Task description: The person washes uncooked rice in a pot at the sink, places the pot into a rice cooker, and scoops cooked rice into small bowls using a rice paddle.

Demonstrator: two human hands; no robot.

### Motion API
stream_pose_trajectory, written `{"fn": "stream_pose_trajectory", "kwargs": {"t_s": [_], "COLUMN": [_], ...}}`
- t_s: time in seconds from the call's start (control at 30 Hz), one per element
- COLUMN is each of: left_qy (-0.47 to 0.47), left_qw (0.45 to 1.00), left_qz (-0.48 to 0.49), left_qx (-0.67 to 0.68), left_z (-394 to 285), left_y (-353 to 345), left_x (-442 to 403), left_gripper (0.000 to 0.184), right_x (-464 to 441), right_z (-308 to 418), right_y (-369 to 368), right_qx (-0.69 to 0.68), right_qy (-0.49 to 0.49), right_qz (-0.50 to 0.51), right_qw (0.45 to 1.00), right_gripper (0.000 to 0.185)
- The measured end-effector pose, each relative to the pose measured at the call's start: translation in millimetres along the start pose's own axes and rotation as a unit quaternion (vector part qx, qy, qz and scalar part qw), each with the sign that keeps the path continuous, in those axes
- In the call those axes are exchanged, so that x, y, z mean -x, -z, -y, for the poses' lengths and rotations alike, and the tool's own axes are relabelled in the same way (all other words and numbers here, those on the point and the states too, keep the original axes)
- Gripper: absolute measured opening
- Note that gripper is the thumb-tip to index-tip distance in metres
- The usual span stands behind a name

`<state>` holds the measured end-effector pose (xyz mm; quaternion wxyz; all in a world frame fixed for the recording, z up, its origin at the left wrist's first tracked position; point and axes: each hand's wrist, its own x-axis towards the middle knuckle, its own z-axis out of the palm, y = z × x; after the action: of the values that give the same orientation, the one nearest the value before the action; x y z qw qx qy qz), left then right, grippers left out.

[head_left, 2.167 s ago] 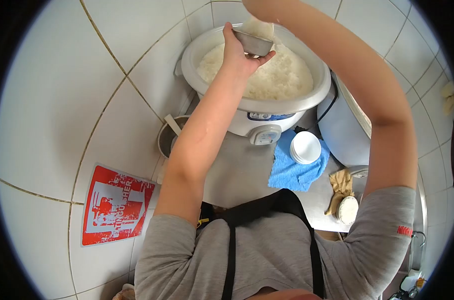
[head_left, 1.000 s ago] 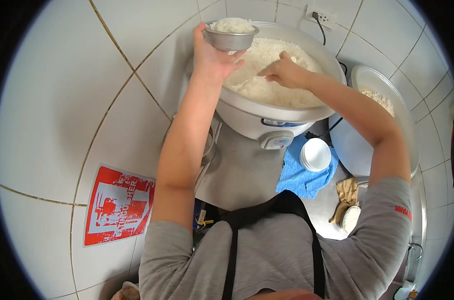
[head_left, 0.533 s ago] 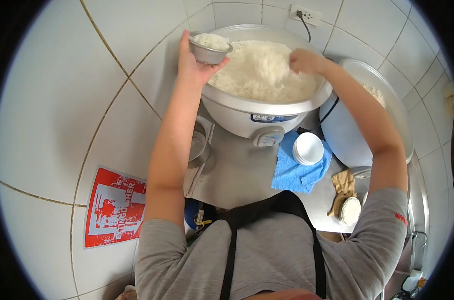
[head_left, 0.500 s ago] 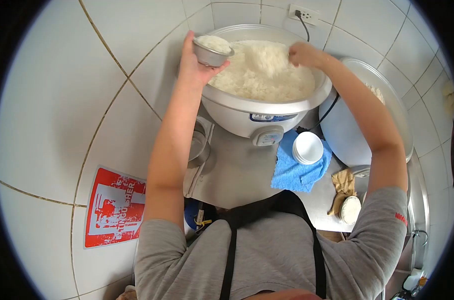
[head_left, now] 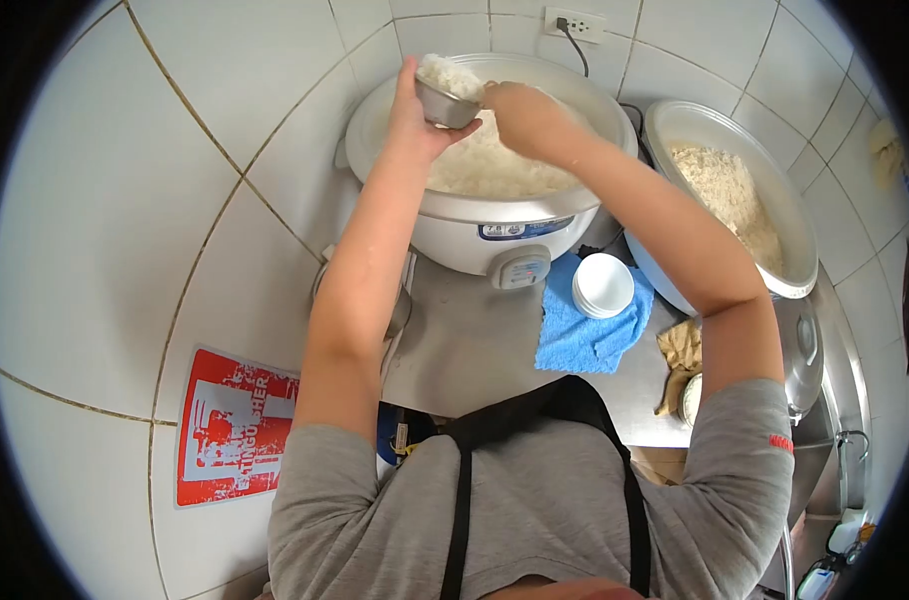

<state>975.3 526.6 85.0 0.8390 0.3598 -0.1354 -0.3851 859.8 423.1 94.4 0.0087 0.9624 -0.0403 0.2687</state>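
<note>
Over the left side of a large white rice cooker [head_left: 445,205], my left hand [head_left: 415,128] grips a small metal bowl [head_left: 443,104] heaped with white rice [head_left: 449,76]. My right hand [head_left: 527,118] is closed at the bowl's right rim. Whatever its fingers hold is hidden behind the hand. Below both hands, cooked rice [head_left: 500,165] fills much of the cooker.
A second pot [head_left: 665,125] of browner, grainy rice stands at the right. In front, stacked white bowls [head_left: 603,285] rest on a blue cloth [head_left: 585,340] on the steel counter [head_left: 455,340]. A tan cloth [head_left: 681,350] lies near my right arm. A tiled wall [head_left: 105,250] borders the left.
My right hand has moved left from the cooker's right side, where rice was lifted beside it, to the bowl. Rice in the bowl is now piled higher. The view has shifted slightly.
</note>
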Motion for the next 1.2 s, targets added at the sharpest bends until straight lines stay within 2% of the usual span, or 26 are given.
{"fn": "stream_pose_trajectory", "kwargs": {"t_s": [0.07,0.17,0.2,0.27,0.37,0.47,0.57,0.67,0.7,0.77,0.87,0.97,1.03,1.07,1.1,1.17,1.2], "left_qy": [0.012,0.035,0.039,0.043,0.034,0.008,0.000,0.017,0.023,0.055,0.123,0.150,0.156,0.142,0.133,0.124,0.126], "left_qw": [0.999,0.990,0.987,0.984,0.988,0.996,0.999,0.997,0.997,0.993,0.980,0.976,0.978,0.982,0.984,0.987,0.986], "left_qz": [0.018,0.032,0.036,0.043,0.058,0.061,0.043,0.058,0.064,0.096,0.154,0.154,0.138,0.127,0.114,0.105,0.104], "left_qx": [0.049,0.135,0.149,0.165,0.137,0.062,0.024,0.040,0.046,0.050,0.033,0.008,-0.006,-0.012,-0.017,-0.003,0.015], "left_z": [-2,-5,-7,-9,-9,-7,-10,-11,-14,-18,-20,-18,-17,-21,-24,-25,-23], "left_y": [6,9,9,8,2,-4,-8,1,0,4,13,15,18,17,16,16,21], "left_x": [0,1,2,1,-3,1,12,14,15,16,15,9,3,2,3,-1,-4], "left_gripper": [0.067,0.070,0.070,0.071,0.071,0.070,0.068,0.068,0.069,0.070,0.074,0.074,0.073,0.073,0.073,0.074,0.074], "right_x": [-2,-4,-2,-1,-3,-9,-8,-4,-6,-6,-9,-20,-22,-23,-21,-18,-22], "right_z": [-21,-50,-56,-58,-22,-30,-29,-21,-30,-60,-77,-70,-43,-32,-28,-26,-30], "right_y": [7,21,24,34,33,3,-2,20,20,13,1,7,7,5,-3,-18,-20], "right_qx": [-0.065,-0.073,-0.181,-0.384,-0.291,-0.172,-0.104,-0.314,-0.416,-0.601,-0.574,-0.544,-0.371,-0.277,-0.205,-0.051,-0.068], "right_qy": [0.014,-0.095,-0.166,-0.295,-0.326,-0.163,-0.100,-0.273,-0.290,-0.312,-0.332,-0.302,-0.306,-0.301,-0.257,-0.157,-0.168], "right_qz": [-0.057,-0.078,-0.042,0.034,0.102,0.006,0.005,0.115,0.138,0.184,0.292,0.271,0.176,0.124,0.089,0.014,0.029], "right_qw": [0.996,0.990,0.968,0.874,0.894,0.972,0.990,0.902,0.851,0.712,0.689,0.735,0.859,0.904,0.940,0.986,0.983], "right_gripper": [0.023,0.024,0.025,0.029,0.042,0.041,0.043,0.045,0.042,0.038,0.034,0.036,0.041,0.043,0.044,0.048,0.046]}}
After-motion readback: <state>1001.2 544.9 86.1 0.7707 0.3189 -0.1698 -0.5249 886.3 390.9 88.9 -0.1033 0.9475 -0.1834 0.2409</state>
